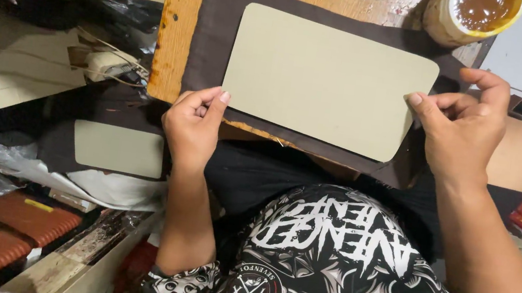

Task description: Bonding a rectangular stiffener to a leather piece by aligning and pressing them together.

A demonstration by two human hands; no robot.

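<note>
Head view: pale card (323,81) already lies on dark leather (215,33); left hand (193,124) and right hand (462,126) pinch the card's corners. Edges unfolded; glue pot (469,16) far right.

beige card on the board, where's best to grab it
Probably by its short ends, from either side, as both hands do: the beige card lies flat on dark fabric, the left hand at its near-left corner, the right hand pinching its right edge.

A small craft workshop: stained wooden work board (179,28), open glue pot (476,17), cluttered shelves (22,68) around
</note>
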